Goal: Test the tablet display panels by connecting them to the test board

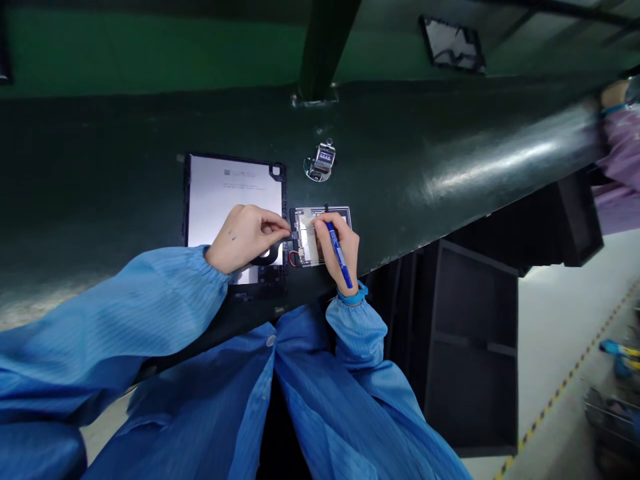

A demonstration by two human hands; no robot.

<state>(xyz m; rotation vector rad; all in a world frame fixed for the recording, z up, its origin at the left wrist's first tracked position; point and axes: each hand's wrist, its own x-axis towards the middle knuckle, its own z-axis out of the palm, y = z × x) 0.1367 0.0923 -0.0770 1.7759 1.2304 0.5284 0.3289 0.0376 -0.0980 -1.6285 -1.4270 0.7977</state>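
My right hand is closed around a blue marker pen, its fingertips resting over a small circuit board. A pale tape strip crosses the board, and red and black wires loop from its lower left. At the board's left edge, my left hand is closed in a pinch; what lies between its fingertips is too small to make out. Under that hand shows part of a black ring, like a tape roll. Behind it lies a flat tablet-like panel, white with a black frame.
A metal tally counter stands on the dark green bench beyond the board. Farther back are a post and another framed panel. Black trays sit below right. Another person's sleeve shows at far right.
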